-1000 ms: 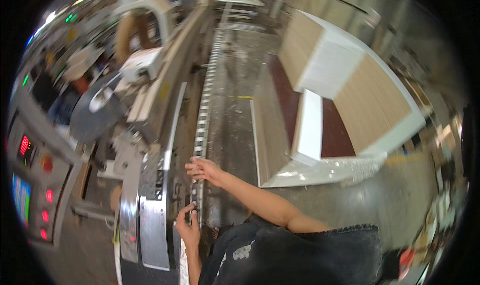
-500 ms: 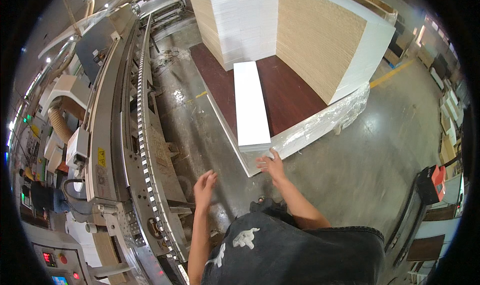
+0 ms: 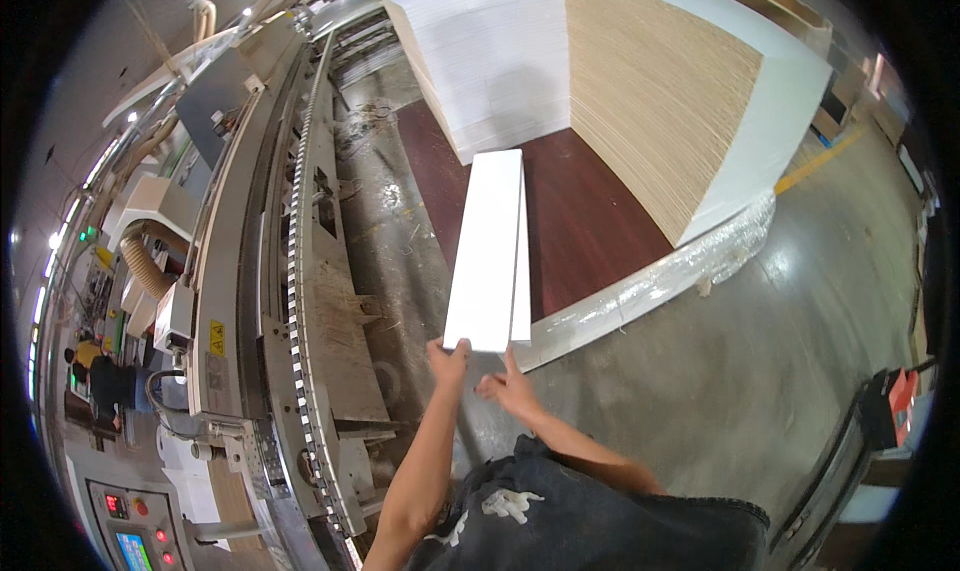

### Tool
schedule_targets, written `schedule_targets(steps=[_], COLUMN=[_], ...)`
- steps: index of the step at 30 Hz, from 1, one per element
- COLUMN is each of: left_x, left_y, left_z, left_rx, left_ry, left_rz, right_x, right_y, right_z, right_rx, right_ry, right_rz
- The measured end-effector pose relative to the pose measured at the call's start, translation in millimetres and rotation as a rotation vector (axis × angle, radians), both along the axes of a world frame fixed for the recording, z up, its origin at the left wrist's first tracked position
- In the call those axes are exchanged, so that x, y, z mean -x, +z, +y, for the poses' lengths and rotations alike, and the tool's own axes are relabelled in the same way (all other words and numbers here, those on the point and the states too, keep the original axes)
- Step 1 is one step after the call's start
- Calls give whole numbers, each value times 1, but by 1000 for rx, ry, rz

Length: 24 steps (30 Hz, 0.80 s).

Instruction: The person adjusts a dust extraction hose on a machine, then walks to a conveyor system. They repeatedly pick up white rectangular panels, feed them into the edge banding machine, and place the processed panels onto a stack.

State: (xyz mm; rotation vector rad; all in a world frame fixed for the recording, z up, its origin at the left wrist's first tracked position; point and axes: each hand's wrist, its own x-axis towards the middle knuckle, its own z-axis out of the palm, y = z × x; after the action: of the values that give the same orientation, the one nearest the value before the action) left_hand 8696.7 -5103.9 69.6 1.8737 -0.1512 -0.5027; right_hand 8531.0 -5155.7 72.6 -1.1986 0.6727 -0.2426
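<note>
A long white panel [image 3: 484,256] lies skewed over one or more similar white boards [image 3: 523,301], whose edge shows along its right side. My left hand [image 3: 447,363] is closed on the panel's near left corner, the thumb on top. At the near right corner is my right hand [image 3: 513,389], its index finger stretched up to the board edge and its thumb apart; it grips nothing that I can see. Under the boards is a dark red-brown base sheet [image 3: 600,236]. Tall stacks of white-faced boards [image 3: 665,91] with tan edges stand at its back and right.
Along my left runs a long machine with a toothed conveyor track [image 3: 297,311]. Its control panel [image 3: 130,521] is at lower left. Plastic wrap [image 3: 735,236] covers the base's near right edge. A person [image 3: 105,376] is beyond the machine. A black and red object [image 3: 890,411] sits at right.
My left hand has come forward and taken hold of the top panel, whose near end has swung left and toward me. My right hand has shifted left and down, below the board edge.
</note>
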Motion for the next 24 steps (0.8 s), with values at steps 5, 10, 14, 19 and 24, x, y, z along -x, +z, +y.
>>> schedule_targets(steps=[5, 10, 14, 19, 24], left_x=[23, 61, 103, 172, 269], left_y=[20, 24, -18, 31, 16], left_z=[86, 223, 356, 446, 575], left_rx=[159, 283, 327, 111, -215], left_ry=[207, 518, 946, 1316, 1652], left_rz=[207, 419, 124, -216, -317], right_x=[28, 26, -27, -71, -70], right_y=[45, -2, -9, 9, 41], right_z=[35, 33, 39, 110, 251], right_rx=[-89, -209, -492, -670, -241], right_ry=[255, 132, 54, 329, 812], right_rz=[-19, 96, 56, 10, 158])
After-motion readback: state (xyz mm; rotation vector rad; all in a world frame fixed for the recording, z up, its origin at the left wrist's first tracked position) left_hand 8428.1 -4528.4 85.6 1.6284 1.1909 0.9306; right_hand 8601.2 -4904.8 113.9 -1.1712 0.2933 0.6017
